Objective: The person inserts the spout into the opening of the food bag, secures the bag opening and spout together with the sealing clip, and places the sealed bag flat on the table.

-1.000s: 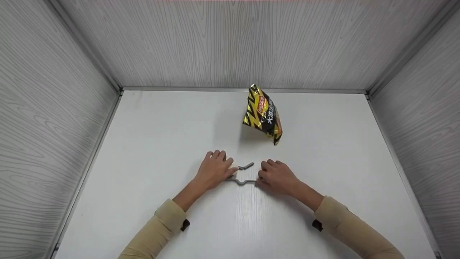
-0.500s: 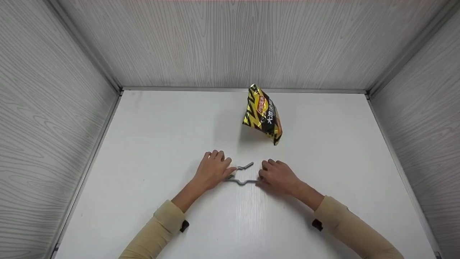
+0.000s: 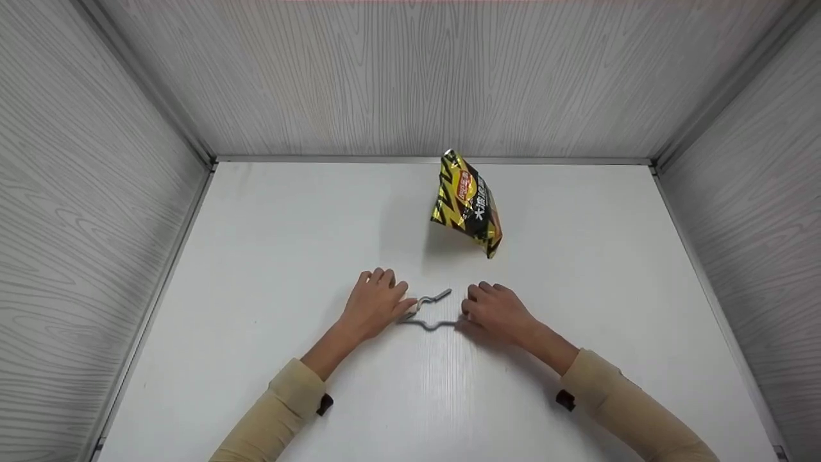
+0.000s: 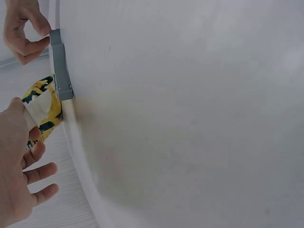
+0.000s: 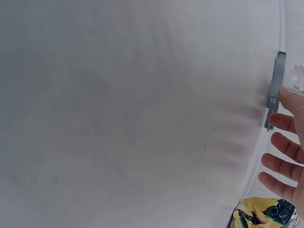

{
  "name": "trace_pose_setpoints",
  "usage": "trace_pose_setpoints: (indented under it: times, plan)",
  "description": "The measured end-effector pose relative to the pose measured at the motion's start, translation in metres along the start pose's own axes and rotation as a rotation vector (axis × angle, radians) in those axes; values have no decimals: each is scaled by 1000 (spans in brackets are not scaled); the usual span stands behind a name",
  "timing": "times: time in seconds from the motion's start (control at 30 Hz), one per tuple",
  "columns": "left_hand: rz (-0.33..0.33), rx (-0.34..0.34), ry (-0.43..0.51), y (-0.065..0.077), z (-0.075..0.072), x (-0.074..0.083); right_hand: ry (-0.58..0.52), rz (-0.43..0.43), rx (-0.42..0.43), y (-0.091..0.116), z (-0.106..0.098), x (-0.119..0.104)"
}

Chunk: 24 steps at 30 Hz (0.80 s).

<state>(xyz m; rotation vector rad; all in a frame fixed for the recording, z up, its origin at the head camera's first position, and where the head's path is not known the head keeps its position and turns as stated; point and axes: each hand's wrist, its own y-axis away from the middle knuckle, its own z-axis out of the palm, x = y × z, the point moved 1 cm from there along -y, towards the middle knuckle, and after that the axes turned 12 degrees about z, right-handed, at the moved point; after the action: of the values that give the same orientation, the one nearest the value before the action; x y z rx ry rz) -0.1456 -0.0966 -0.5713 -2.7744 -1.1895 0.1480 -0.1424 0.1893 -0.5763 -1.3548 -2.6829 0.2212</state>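
Fingers of the left hand are clamped, thumb against index, on a small flat white piece; the left wrist view shows the other three spread apart. Thumb and index of the right hand pinch the right end of a long grey plastic strip with a wavy dip at its middle; the remaining right fingers are bent. The strip runs between both hands, roughly parallel to the near and far edges of the white rectangular table. A shorter grey plastic bar with a curved bend slants from the left hand toward the table's far right corner. Whether bar and strip join cannot be confirmed, as the left hand hides their left ends. A yellow-and-black foil snack bag with a red label sits beyond both hands, near the middle of the far edge. Grey wood-grain panels bound the far, left and right edges. Beige sleeves cover both forearms.
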Motion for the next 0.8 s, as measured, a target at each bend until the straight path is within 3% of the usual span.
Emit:
trace_pose_setpoints:
  times: [0.47,0.8]
  plan:
    - [-13,5,-20,1,1,-2,-73,85,120,-12,-13,3]
    - [-14,-4,-42,0,-2,-3,-124,173,281,-34,-33,9]
